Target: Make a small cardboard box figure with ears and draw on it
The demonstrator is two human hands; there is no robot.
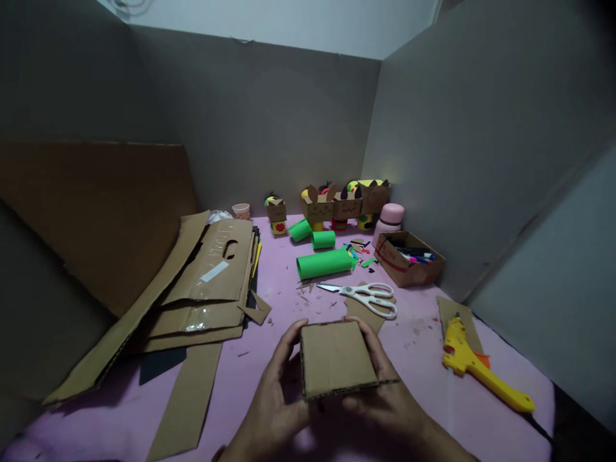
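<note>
A small cardboard box (337, 359) is held between my two hands just above the near middle of the pink table. Its flat brown top faces up, and corrugated edges show along the near side. My left hand (276, 398) is wrapped round the left side, fingertips at the far corner. From the right, my right hand (389, 398) grips the opposite side, its thumb under the near edge. The underside of the box is hidden. Beyond it lie white-handled scissors (370, 296), blades pointing left, partly on a cardboard scrap (363, 316).
Cardboard sheets (212, 256) are stacked at left, with a cardboard strip (190, 398) in front. Green paper tubes (325, 264) lie mid-table, cardboard animal figures (320, 208) behind. At right are a pen box (409, 263), a pink bottle (391, 218) and a yellow glue gun (481, 369).
</note>
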